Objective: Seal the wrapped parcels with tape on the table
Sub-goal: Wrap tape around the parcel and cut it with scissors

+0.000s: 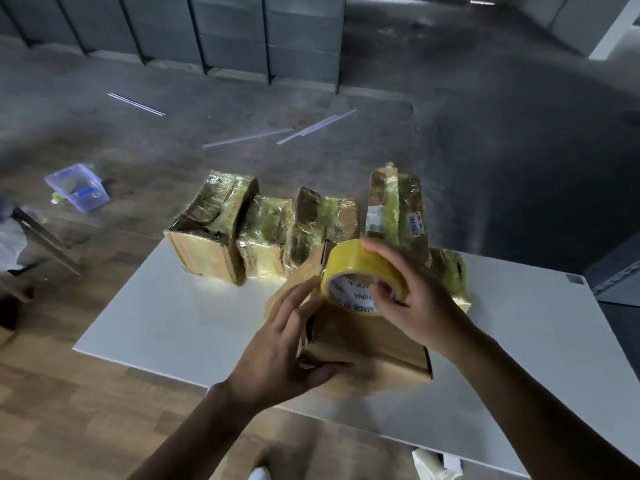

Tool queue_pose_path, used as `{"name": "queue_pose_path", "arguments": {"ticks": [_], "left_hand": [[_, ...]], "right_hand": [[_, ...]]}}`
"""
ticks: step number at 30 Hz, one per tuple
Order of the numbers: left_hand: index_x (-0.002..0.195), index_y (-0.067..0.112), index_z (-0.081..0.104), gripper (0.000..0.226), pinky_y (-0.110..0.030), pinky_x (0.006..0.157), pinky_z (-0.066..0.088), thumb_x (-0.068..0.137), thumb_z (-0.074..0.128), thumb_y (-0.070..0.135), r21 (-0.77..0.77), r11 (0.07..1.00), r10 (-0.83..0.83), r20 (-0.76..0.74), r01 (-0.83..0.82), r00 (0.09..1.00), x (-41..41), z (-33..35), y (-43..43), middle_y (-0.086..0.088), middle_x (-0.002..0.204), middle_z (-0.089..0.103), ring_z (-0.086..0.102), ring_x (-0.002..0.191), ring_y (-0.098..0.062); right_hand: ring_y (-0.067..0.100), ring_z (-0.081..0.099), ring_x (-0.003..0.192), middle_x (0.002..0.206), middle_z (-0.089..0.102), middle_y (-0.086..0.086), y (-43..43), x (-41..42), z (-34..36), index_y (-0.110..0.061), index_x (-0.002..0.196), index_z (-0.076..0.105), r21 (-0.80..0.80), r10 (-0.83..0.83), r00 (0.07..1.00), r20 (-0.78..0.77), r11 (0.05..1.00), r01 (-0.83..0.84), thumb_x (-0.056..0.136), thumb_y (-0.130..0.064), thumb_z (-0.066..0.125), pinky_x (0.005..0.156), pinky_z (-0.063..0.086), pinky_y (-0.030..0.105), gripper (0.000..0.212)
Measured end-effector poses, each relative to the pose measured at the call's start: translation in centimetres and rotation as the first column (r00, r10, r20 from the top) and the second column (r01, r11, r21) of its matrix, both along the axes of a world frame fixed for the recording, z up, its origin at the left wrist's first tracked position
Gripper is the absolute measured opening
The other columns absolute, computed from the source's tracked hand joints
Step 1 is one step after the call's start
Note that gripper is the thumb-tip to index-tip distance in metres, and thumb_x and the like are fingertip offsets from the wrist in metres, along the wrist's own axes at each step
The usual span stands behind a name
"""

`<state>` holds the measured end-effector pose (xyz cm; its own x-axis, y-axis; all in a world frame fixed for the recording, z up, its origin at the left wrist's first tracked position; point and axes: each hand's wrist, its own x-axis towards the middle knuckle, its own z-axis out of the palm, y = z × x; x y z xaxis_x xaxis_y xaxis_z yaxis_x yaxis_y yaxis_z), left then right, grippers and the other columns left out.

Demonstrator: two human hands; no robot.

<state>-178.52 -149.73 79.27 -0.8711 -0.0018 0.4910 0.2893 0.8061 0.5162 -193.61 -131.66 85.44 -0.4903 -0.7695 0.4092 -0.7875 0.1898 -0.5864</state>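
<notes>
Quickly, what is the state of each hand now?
Left hand: open, fingers flat against the parcel.
Right hand: holding the tape roll.

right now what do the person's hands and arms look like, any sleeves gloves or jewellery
The left hand and right hand are both bare: no gloves, rings or watch show. The forearms are bare too, with no sleeve in sight down to the picture's lower edge.

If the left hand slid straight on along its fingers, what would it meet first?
Likely the yellow tape roll, gripped by the right hand just beyond the left hand; depth unclear.
</notes>
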Motion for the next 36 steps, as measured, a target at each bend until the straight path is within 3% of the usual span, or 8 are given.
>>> {"name": "queue_pose_path", "arguments": {"ticks": [4, 6, 11, 14, 17, 21, 25, 36], "left_hand": [[0.139, 0.010, 0.035, 0.084, -0.027, 0.109, 0.036, 0.079, 0.071, 0.057, -0.018, 0.999, -0.035, -0.064, 0.034, 0.997, 0.5, -0.9, -1.5, -0.009, 0.153, 0.030, 0.035, 0.139, -0.031], [0.139, 0.010, 0.035, 0.084, -0.025, 0.108, 0.038, 0.079, 0.070, 0.057, 0.027, 1.000, 0.001, -0.061, 0.001, 0.998, 0.9, -1.6, -2.5, -0.009, 0.153, 0.030, 0.036, 0.139, -0.028], [0.136, 0.016, 0.038, 0.086, -0.028, 0.080, 0.057, 0.074, 0.065, 0.069, -0.003, 0.986, 0.167, 0.033, -0.167, 0.985, 3.1, -1.7, -5.1, 0.003, 0.153, 0.033, 0.048, 0.131, -0.016], [0.134, 0.018, 0.038, 0.088, -0.029, 0.085, 0.054, 0.071, 0.063, 0.073, -0.098, 0.971, 0.225, 0.075, -0.217, 0.972, 3.3, -0.1, -4.8, 0.002, 0.147, 0.042, 0.052, 0.125, -0.016], [0.147, 0.009, 0.030, 0.110, -0.041, 0.103, 0.044, 0.067, 0.059, 0.077, -0.334, 0.913, 0.288, 0.120, -0.235, 0.950, 3.2, 1.7, -5.0, -0.007, 0.141, 0.046, 0.046, 0.126, -0.024], [0.150, 0.000, 0.021, 0.135, -0.056, 0.112, 0.027, 0.051, 0.067, 0.078, -0.591, 0.794, 0.315, 0.203, -0.140, 0.927, 2.3, 3.4, -4.0, -0.021, 0.157, 0.020, 0.019, 0.145, -0.038], [0.142, -0.011, 0.032, 0.144, -0.055, 0.105, 0.040, 0.038, 0.075, 0.080, -0.604, 0.790, 0.340, 0.296, -0.101, 0.893, 1.0, 2.9, -2.7, -0.029, 0.149, 0.031, 0.027, 0.140, -0.042], [0.137, -0.011, 0.043, 0.138, -0.057, 0.110, 0.031, 0.037, 0.075, 0.077, -0.640, 0.765, 0.365, 0.344, -0.068, 0.865, 0.2, 1.8, -1.0, -0.029, 0.145, 0.039, 0.036, 0.137, -0.042]], "right_hand": [[0.011, 0.055, 0.104, 0.125, 0.054, 0.001, -1.2, 0.4, 1.9, -0.042, 0.143, 0.031, 0.146, 0.067, 0.994, -0.083, 0.988, -0.054, 0.085, -0.031, 0.048, 0.080, 0.053, 0.022, 0.062], [0.015, 0.060, 0.095, 0.121, 0.056, 0.002, -0.3, -0.1, 2.7, -0.046, 0.143, 0.031, 0.248, 0.051, 0.984, -0.172, 0.969, -0.006, 0.084, -0.036, 0.048, 0.072, 0.051, 0.018, 0.061], [0.017, 0.066, 0.092, 0.119, 0.061, 0.001, 1.7, -1.1, 2.1, -0.042, 0.136, 0.047, 0.477, 0.038, 0.964, -0.262, 0.874, 0.095, 0.079, -0.026, 0.074, 0.069, 0.054, 0.018, 0.065], [0.017, 0.066, 0.090, 0.114, 0.060, -0.001, 1.0, -0.8, 2.4, -0.039, 0.136, 0.049, 0.490, 0.035, 0.961, -0.274, 0.865, 0.108, 0.080, -0.024, 0.072, 0.070, 0.059, 0.027, 0.062], [0.020, 0.063, 0.104, 0.129, 0.055, 0.000, 0.6, -0.1, 2.8, -0.042, 0.136, 0.048, 0.493, -0.012, 0.970, -0.243, 0.859, 0.134, 0.084, -0.022, 0.067, 0.079, 0.057, 0.028, 0.059], [0.020, 0.060, 0.101, 0.122, 0.053, -0.001, -0.3, 1.1, 3.1, -0.042, 0.137, 0.047, 0.526, -0.018, 0.980, -0.197, 0.842, 0.121, 0.085, -0.021, 0.059, 0.078, 0.054, 0.033, 0.058], [0.022, 0.061, 0.096, 0.113, 0.053, 0.000, -0.5, 1.0, 3.3, -0.042, 0.136, 0.049, 0.528, -0.029, 0.983, -0.179, 0.841, 0.120, 0.084, -0.020, 0.059, 0.078, 0.053, 0.037, 0.057], [0.015, 0.057, 0.095, 0.110, 0.052, -0.005, -0.6, 1.2, 3.2, -0.045, 0.139, 0.042, 0.459, 0.014, 0.996, -0.087, 0.888, 0.028, 0.084, -0.023, 0.062, 0.077, 0.050, 0.030, 0.062]]}}
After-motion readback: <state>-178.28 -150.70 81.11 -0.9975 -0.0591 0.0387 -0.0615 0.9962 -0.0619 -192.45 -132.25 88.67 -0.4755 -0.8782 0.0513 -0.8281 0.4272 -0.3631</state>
